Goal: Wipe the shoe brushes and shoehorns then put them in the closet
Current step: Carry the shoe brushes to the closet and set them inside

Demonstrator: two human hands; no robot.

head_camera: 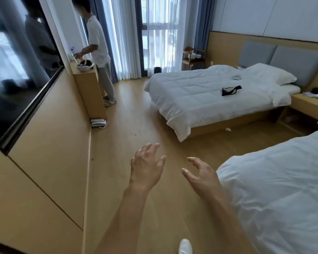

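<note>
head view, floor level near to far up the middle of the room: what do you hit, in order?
White shoe → left hand and right hand, both empty, held over bare wood floor → far bed → small black bin → curtained window.

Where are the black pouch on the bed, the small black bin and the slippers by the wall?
Black pouch (230,90): head view, on its dark body.
Black bin (157,71): head view, on its side wall.
Slippers (98,123): head view, on the stacked pair's top.
</note>
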